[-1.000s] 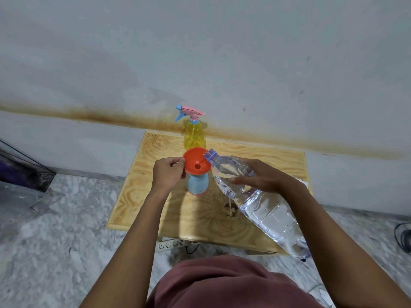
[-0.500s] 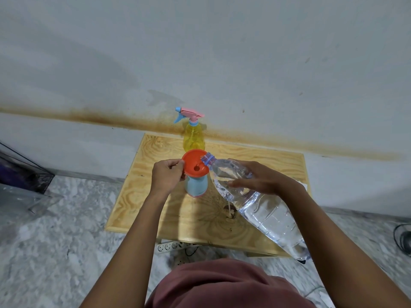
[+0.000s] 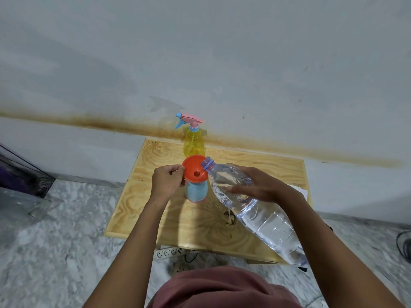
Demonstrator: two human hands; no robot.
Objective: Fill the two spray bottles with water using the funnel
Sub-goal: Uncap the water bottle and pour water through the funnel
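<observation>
An orange funnel [image 3: 194,171] sits in the neck of a blue spray bottle [image 3: 196,191] that stands without its spray head on the wooden table [image 3: 278,165]. My left hand [image 3: 168,182] pinches the funnel's left rim. My right hand [image 3: 260,185] grips a large clear water bottle [image 3: 262,218], tilted so that its open blue neck lies over the funnel's right edge. A yellow spray bottle [image 3: 194,143] with a pink and blue trigger head stands upright at the table's back edge by the wall.
The low table stands against a stained white wall on a marble floor. A white power strip [image 3: 169,252] lies on the floor under the table's front edge. A dark, clear-sided container [image 3: 20,174] is at the far left. A cable [image 3: 403,243] lies at the right edge.
The water bottle's neck has stayed at the funnel's right rim; both hands keep their hold. The view has shifted only slightly.
</observation>
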